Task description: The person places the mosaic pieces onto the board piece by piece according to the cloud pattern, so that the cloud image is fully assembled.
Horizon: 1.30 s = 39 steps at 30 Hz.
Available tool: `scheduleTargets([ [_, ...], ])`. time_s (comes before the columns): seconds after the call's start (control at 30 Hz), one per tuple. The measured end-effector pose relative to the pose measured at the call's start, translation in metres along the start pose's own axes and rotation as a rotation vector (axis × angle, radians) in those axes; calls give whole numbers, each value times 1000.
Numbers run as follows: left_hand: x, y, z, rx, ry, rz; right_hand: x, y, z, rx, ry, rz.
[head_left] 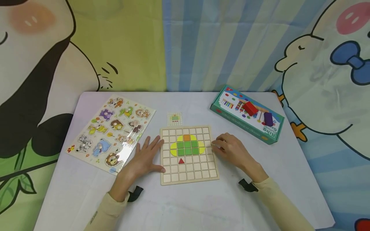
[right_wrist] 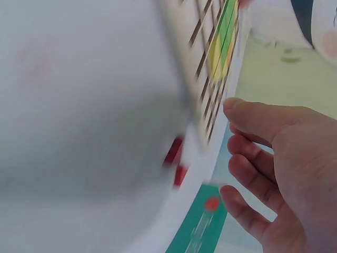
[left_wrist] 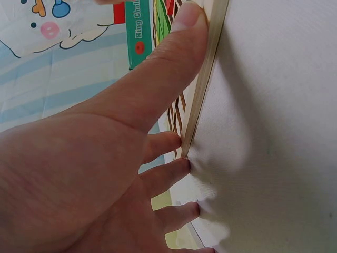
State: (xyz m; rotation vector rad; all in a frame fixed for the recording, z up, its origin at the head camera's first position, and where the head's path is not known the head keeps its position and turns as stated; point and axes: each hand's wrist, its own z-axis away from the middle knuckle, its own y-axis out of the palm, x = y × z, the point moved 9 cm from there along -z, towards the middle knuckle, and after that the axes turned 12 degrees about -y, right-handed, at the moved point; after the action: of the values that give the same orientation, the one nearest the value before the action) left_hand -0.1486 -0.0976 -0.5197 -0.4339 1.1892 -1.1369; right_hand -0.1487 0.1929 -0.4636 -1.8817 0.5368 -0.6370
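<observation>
A square wooden grid board (head_left: 189, 183) lies on the table. Green squares (head_left: 188, 147), an orange square (head_left: 187, 138) and rounded yellow pieces (head_left: 173, 152) fill its upper middle, with a red triangle (head_left: 181, 161) lower down. My left hand (head_left: 145, 157) is spread at the left edge, its thumb (left_wrist: 184, 21) resting on the rim. The right hand (head_left: 231, 149) hovers by the right edge, fingers loosely bent with nothing visible between them. Blurred red pieces (right_wrist: 175, 152) show on the table near that hand in the right wrist view; the hand hides them from above.
A small pattern card (head_left: 174, 119) lies just behind the board. At left is an animal puzzle sheet (head_left: 115, 131). A green box (head_left: 231, 102) at back right bears a red block (head_left: 250, 108) and a purple block (head_left: 268, 119). A printed curtain hangs behind the table.
</observation>
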Motion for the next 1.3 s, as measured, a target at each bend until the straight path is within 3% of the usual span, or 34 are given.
scheduleTargets([
  [0.37,0,1,0,-1,1,7,-31,-2,44,68,107,6],
  [0.87,1,2,1,7,-3,22,-37,6,45,109,146,-36],
  [1.3,1,2,0,3,-2,11,-38,6,45,46,108,-54],
])
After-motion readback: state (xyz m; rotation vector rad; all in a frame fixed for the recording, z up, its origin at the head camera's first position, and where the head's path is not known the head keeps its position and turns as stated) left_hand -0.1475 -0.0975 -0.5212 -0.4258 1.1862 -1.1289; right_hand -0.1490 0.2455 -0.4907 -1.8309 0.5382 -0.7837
